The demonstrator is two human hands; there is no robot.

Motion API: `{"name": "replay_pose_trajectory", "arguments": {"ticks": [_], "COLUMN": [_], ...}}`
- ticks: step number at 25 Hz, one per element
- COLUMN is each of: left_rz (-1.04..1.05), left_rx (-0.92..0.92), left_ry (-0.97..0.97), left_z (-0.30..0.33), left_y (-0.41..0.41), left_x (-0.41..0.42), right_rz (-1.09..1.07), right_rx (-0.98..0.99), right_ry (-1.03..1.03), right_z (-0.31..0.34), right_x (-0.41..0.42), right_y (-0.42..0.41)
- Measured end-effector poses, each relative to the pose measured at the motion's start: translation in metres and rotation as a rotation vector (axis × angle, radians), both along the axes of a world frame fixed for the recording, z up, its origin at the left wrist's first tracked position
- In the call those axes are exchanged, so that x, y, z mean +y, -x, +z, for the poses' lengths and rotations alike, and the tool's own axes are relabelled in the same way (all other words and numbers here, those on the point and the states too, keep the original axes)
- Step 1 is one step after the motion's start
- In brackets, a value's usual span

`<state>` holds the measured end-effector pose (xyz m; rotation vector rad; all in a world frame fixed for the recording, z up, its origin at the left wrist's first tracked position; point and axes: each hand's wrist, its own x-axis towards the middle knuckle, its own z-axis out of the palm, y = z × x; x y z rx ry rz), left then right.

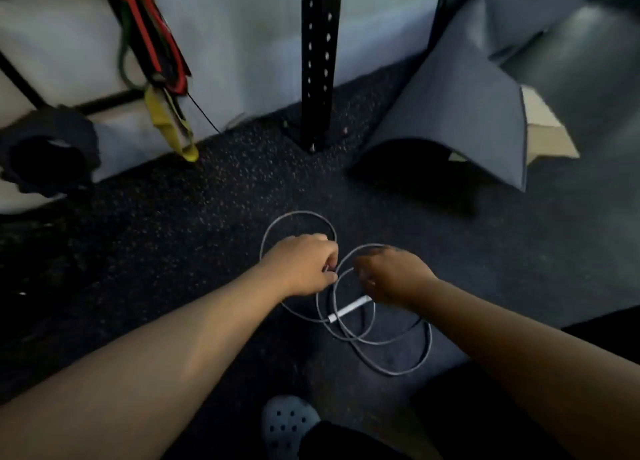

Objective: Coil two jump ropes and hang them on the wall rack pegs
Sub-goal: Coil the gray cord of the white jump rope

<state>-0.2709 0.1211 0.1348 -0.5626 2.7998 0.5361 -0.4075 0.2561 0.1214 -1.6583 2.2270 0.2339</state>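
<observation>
A thin grey jump rope [391, 366] hangs in several loose loops above the dark speckled floor. One loop [298, 214] rises above my left hand [304, 269], which grips the gathered cord. My right hand [391, 279] is close beside it, fingers curled round another part of the cord. A white handle [349, 309] of the rope slants below my right hand. Only this one rope is in view; the rack pegs are out of frame.
A black perforated rack upright [320, 61] stands bolted to the floor ahead. Red, green and yellow resistance bands [166, 113] hang at the left, near a black ring-shaped weight [48, 151]. A curled grey mat [460, 113] and cardboard box [543, 127] lie right. My blue clog [287, 425] shows below.
</observation>
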Motion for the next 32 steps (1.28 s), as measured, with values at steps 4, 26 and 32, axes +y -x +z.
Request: {"name": "replay_pose_trajectory", "arguments": {"ticks": [4,26,32], "left_rz": [0.111,0.126,0.267], "left_rx": [-0.160,0.049,0.300], "left_ry": [-0.206,-0.006,-0.050], "left_z": [-0.104,-0.019,0.088], "left_y": [0.021,-0.005,-0.059], "left_x": [0.010,0.004,-0.001], "right_rz": [-0.012,0.031,-0.202], "right_rx": [-0.018,-0.025,-0.582], "right_ry": [-0.167,0.137,0.524], "right_z": [-0.104,0.017,0.123], "right_x": [0.009,-0.031,-0.032], "right_y": [0.020,0.009,-0.035]}}
